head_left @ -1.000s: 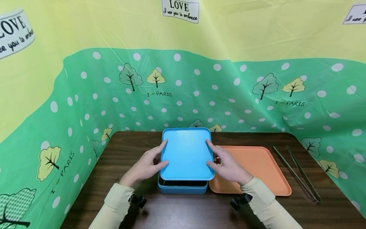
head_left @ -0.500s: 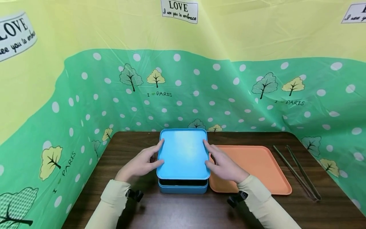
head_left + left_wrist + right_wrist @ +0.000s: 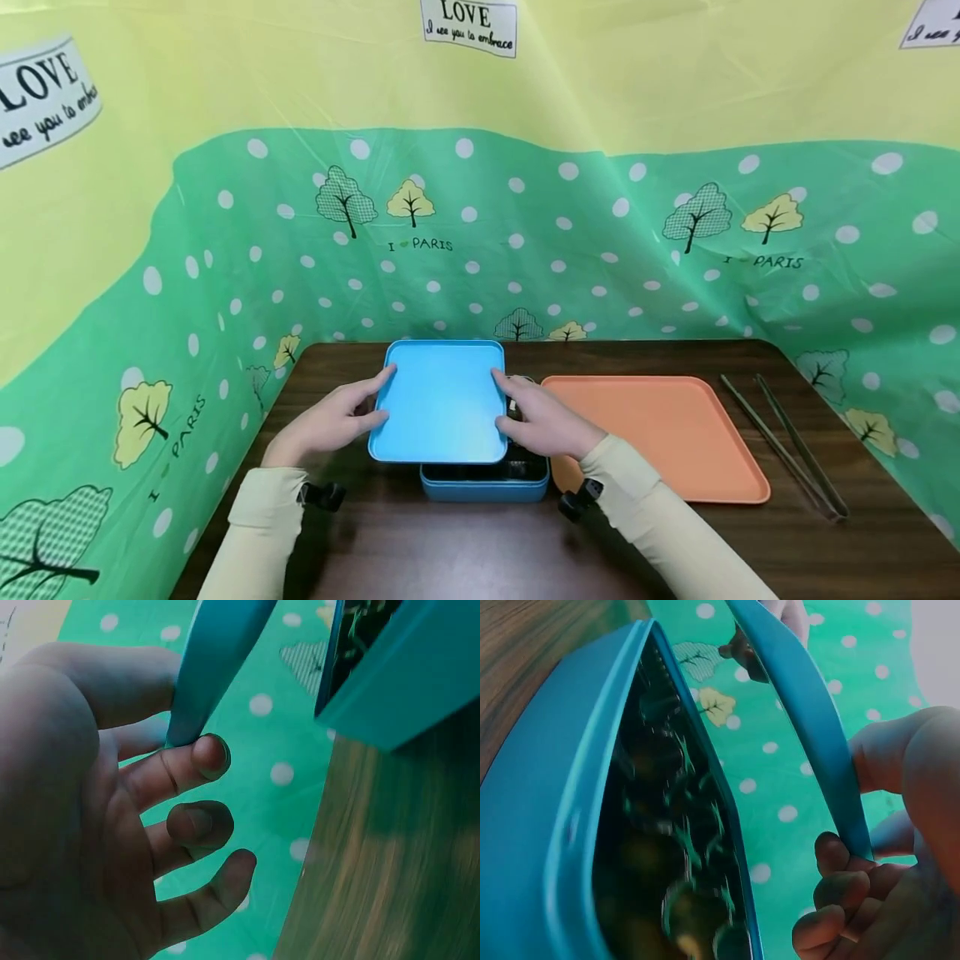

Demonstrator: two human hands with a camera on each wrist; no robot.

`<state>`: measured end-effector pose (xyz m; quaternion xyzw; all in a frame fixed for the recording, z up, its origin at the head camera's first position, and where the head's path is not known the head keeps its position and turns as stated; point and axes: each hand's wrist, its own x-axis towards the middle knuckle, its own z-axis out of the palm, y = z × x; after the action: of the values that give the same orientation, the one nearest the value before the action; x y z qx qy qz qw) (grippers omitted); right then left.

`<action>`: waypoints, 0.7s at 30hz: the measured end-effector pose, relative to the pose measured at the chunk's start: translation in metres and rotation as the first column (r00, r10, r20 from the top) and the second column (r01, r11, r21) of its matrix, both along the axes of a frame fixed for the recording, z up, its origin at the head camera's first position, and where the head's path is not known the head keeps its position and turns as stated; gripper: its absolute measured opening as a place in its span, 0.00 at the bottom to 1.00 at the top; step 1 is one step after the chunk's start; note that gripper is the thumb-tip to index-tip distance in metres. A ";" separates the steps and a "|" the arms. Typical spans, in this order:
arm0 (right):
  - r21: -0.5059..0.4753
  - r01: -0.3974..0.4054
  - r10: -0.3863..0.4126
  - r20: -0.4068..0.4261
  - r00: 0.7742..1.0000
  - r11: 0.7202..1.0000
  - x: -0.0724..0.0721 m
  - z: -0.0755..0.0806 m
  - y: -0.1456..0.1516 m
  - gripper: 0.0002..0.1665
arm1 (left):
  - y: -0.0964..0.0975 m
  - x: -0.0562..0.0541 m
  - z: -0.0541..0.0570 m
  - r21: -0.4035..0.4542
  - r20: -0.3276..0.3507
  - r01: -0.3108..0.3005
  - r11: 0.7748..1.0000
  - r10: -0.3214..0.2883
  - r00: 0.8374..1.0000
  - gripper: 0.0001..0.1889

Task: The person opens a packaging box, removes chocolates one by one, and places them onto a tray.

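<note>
Both hands hold a square blue lid in the air, one at each side edge. My left hand pinches its left edge, thumb on top and fingertips underneath, as the left wrist view also shows. On the right edge, my right hand grips it the same way. Below and to the right of the lid stands a blue box, its top partly uncovered. A dark insert with rounded, shiny-edged hollows lies inside the box in the right wrist view. What sits in those hollows is too dark to tell.
An orange tray lies flat to the right of the box. Metal tongs rest on the dark wooden table beyond it. A green and yellow printed cloth hangs behind and along the sides.
The lid has moved left with both hands, from over the box to partly beside it. More of the box's dark inside now shows. The tray and tongs stay put.
</note>
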<state>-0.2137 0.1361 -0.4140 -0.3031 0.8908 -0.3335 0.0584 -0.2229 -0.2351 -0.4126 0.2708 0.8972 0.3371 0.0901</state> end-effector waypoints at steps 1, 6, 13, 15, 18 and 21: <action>0.005 -0.009 0.009 0.005 1.000 1.000 -0.002 0.000 -0.005 0.45 | -0.005 0.001 0.000 -0.001 -0.003 -0.010 1.000 0.010 1.000 0.39; 0.041 -0.056 0.056 0.024 0.998 0.998 -0.011 0.001 -0.033 0.45 | -0.028 0.003 -0.003 -0.007 -0.030 -0.074 0.997 0.074 0.997 0.38; 0.041 -0.087 0.087 0.011 0.996 0.995 -0.018 -0.003 -0.066 0.44 | -0.050 0.005 -0.007 -0.020 0.017 -0.157 0.987 0.158 0.987 0.35; 0.035 -0.097 0.096 0.016 0.995 0.995 -0.019 -0.004 -0.076 0.44 | -0.054 0.006 -0.007 -0.038 0.020 -0.175 0.984 0.175 0.984 0.35; 0.022 -0.110 0.110 0.042 0.993 0.994 -0.019 -0.006 -0.091 0.45 | -0.061 0.007 -0.005 -0.093 -0.001 -0.205 0.974 0.206 0.979 0.34; 0.017 -0.115 0.114 0.078 0.990 0.993 -0.017 -0.005 -0.107 0.45 | -0.066 0.009 -0.003 -0.169 -0.032 -0.237 0.957 0.235 0.971 0.33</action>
<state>-0.2309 0.0288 -0.4193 -0.3400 0.8725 -0.3316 0.1150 -0.2140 -0.3014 -0.4156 0.1550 0.9493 0.2653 0.0669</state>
